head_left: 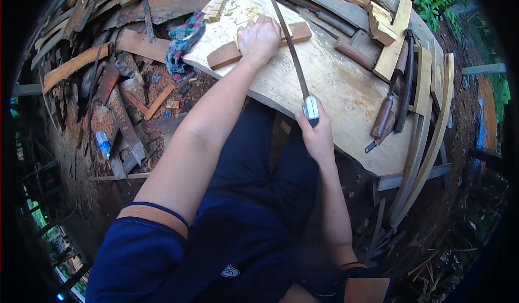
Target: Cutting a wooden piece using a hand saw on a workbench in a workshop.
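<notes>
My left hand [258,42] is closed over a small pale piece of wood lying across a reddish-brown wooden strip [220,58] on the pale, weathered work board [270,81]. My fingers hide most of that piece, with shavings just beyond them. In my right hand [319,130] I grip the white-and-dark handle of a saw [294,62], its long, narrow blade angled up to the far edge, passing just right of my left hand. A notched pale block [217,1] sits at the board's far left corner.
Wood scraps [128,43] pile up at left, with a bunched plaid cloth [184,41] and a plastic bottle [102,143]. Chisels or tools with wooden handles [354,51], a dark bar [404,81] and pale wooden pieces [427,81] line the right. Curved strips [443,135] lean at the board's right end.
</notes>
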{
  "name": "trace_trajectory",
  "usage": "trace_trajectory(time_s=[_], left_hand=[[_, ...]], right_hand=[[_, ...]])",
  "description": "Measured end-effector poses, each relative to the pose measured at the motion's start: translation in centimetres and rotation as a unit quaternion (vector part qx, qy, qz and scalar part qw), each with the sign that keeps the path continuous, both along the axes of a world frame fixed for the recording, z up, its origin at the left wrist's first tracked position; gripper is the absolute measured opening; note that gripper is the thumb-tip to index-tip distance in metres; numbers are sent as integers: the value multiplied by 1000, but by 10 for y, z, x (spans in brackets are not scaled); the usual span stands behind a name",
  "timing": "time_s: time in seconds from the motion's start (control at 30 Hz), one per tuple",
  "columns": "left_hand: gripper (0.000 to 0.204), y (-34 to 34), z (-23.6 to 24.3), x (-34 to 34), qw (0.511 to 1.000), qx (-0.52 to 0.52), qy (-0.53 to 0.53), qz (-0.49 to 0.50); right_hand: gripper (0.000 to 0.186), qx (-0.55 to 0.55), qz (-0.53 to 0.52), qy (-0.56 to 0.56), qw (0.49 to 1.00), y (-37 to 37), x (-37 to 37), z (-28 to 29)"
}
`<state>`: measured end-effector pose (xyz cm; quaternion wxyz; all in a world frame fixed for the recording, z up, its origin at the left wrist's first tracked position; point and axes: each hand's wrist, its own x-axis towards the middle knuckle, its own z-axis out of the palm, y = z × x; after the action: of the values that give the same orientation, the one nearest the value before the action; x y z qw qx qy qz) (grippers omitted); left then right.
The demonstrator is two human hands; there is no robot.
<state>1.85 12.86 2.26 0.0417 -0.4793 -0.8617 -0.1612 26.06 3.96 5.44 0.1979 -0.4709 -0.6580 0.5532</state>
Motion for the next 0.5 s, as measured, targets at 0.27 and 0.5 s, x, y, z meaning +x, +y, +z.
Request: trace_trajectory(time_s=[0.27,0.5], left_hand=[[41,-9,3,-8,999,17,29,5],[39,0,-1,1,1000,2,26,-5]], right_hand=[[51,-15,2,-9,1000,-47,50,20],[49,-26,-12,-2,1000,-12,12,-7]])
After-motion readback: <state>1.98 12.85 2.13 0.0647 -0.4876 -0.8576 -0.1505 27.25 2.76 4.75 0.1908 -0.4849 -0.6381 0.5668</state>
